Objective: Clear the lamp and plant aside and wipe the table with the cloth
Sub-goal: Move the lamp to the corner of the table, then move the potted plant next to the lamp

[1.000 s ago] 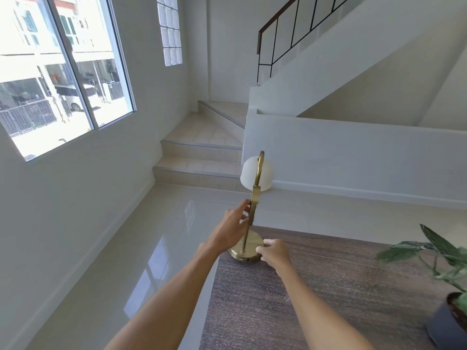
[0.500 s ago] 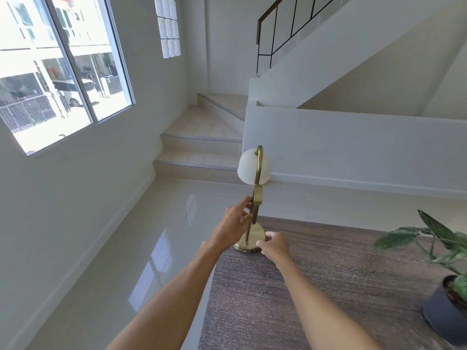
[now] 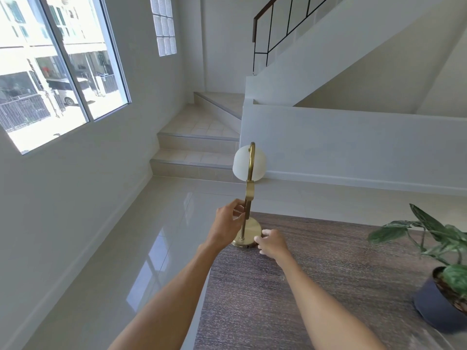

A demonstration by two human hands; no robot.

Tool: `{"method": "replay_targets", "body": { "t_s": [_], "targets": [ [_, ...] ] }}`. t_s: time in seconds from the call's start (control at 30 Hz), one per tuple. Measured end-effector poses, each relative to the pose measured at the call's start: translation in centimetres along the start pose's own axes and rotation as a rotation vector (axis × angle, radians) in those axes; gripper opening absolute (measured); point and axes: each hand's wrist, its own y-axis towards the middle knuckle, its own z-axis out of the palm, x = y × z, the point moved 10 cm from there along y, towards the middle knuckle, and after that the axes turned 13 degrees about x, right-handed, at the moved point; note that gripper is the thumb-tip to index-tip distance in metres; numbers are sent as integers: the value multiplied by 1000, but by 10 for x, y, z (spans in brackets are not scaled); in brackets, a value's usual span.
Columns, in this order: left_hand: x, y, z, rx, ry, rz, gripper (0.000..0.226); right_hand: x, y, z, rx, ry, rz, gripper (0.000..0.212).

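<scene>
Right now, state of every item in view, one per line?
lamp: upright, base on table corner
left hand: grips lamp stem
right hand: fingers at lamp base
plant: upright in pot, untouched
table: not yet wiped, no cloth visible
</scene>
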Motion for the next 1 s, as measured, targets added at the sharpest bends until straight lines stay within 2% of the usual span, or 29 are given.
{"method": "replay_targets", "body": {
  "t_s": [0.07, 0.13, 0.37, 0.5, 0.73, 1.0],
  "targets": [
    [10, -6, 1, -18, 0, -52, 9, 0, -2, 0, 52, -19, -8, 45],
    [25, -17, 7, -7, -10, -116, 16, 1, -6, -2, 80, -27, -23, 51],
    [48, -39, 52, 194, 81, -182, 29, -10, -40, -22, 120, -101, -9, 60],
    [27, -50, 78, 246, 113, -151, 33, -32, -67, -47, 95, -129, 8, 60],
    [-11, -71, 114, 225, 92, -160, 27, -64, -110, -84, 72, -128, -28, 56],
    [-82, -107, 213, 258, 164, -177, 33, -139, -176, -120, 140, -100, -58, 58]
  ]
}}
